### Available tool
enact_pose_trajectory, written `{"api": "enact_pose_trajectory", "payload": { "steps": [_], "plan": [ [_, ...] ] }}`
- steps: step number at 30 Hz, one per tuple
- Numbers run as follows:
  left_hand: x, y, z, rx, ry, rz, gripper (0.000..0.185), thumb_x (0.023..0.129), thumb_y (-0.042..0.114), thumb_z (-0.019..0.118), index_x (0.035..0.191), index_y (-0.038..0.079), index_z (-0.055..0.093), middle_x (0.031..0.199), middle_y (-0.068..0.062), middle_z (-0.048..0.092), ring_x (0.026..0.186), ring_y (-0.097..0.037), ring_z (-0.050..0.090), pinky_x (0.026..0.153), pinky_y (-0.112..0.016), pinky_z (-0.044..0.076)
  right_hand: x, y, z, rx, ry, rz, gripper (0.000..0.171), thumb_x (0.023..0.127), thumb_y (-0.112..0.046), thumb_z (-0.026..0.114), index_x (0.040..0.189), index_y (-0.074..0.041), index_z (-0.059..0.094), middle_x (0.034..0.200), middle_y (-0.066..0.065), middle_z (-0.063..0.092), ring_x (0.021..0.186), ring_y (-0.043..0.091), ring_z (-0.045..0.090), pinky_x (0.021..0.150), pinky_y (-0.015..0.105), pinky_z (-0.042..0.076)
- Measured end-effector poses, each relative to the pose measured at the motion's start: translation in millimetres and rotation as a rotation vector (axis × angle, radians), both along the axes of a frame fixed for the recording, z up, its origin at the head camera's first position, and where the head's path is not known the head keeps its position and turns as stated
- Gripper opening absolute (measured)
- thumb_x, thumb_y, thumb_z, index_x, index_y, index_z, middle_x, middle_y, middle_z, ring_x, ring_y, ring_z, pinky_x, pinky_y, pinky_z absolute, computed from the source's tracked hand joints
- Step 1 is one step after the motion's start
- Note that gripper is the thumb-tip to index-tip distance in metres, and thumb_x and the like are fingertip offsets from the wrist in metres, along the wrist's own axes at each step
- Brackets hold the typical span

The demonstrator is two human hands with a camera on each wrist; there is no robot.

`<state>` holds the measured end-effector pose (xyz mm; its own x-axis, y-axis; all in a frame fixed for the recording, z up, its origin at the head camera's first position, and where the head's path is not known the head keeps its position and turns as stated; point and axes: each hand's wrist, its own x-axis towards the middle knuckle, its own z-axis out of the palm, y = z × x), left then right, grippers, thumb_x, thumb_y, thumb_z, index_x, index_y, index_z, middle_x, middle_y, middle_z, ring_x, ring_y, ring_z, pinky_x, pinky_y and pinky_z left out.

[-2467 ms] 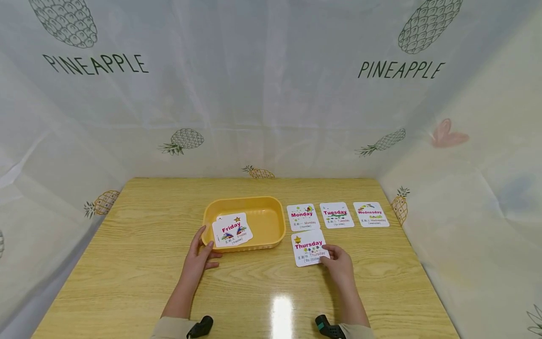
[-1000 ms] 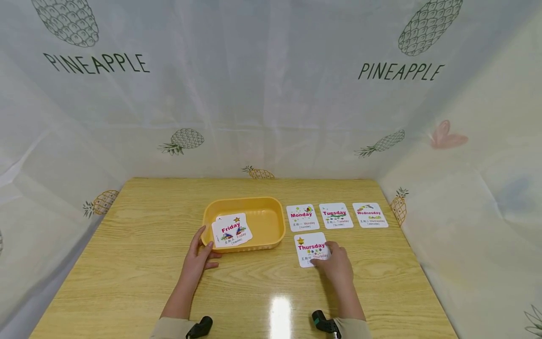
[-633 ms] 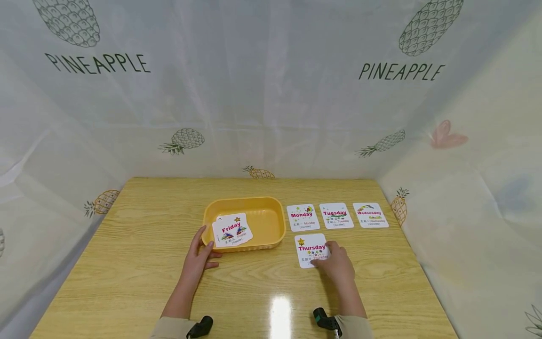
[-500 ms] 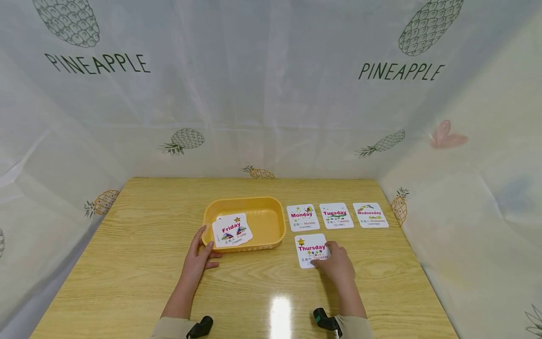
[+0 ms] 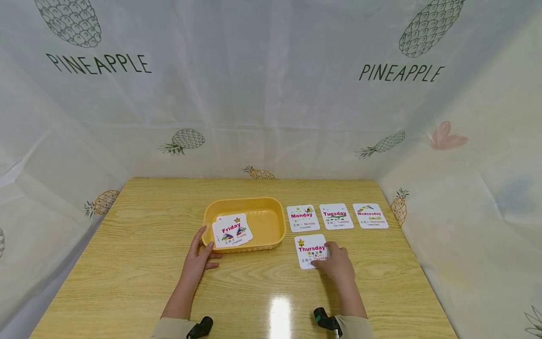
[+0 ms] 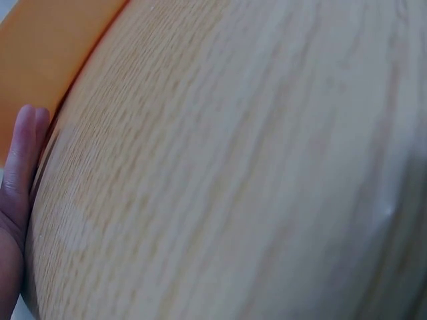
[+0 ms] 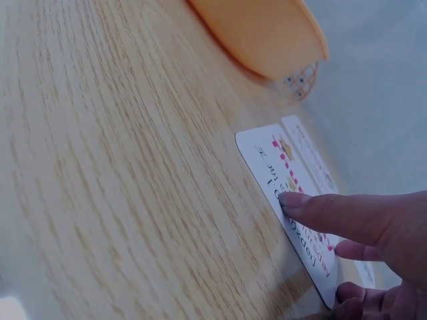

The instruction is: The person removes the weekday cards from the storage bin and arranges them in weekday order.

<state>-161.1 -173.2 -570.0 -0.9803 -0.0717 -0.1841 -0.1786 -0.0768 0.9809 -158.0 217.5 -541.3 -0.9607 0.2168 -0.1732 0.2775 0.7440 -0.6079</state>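
Note:
In the head view, my left hand (image 5: 198, 256) holds the front left corner of a yellow plastic tray (image 5: 264, 225), its thumb at the rim. Inside the tray, at the left, a Friday card (image 5: 232, 230) tops a small stack of cards. A Thursday card (image 5: 306, 254) lies on the table under my right hand (image 5: 338, 263). The right wrist view shows my thumb (image 7: 313, 205) on its printed face, other fingers by its edge. Above it, a Monday card (image 5: 302, 223), a Tuesday card (image 5: 336, 222) and a Wednesday card (image 5: 370, 221) form a row.
The wooden table (image 5: 245, 287) reaches a pineapple-print curtain (image 5: 271, 141) at the back and both sides. Beyond the tray's right side stands the card row, near the table's right edge.
My right hand has slid the Thursday card slightly right and toward me, leaving a small gap below the Monday card. Over the last second the card stays about still. My left hand has not moved.

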Motion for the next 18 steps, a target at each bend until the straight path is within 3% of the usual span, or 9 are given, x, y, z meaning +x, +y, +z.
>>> {"api": "enact_pose_trajectory", "payload": {
  "steps": [18],
  "plan": [
    [0.2,-1.3,0.4,-0.004,0.003,-0.007,0.060,0.104,0.024,0.050,0.155,0.036,0.021,0.130,-0.013,0.038,0.092,-0.032,0.068,0.066,-0.037,0.060,-4.6,0.9,-0.4,-0.058,0.023,-0.013,0.075,0.076,-0.025,0.085,0.136,0.002,0.048,0.113,0.028,0.052,0.089,0.033,0.052,0.077,0.048,0.047]
  ]
}}
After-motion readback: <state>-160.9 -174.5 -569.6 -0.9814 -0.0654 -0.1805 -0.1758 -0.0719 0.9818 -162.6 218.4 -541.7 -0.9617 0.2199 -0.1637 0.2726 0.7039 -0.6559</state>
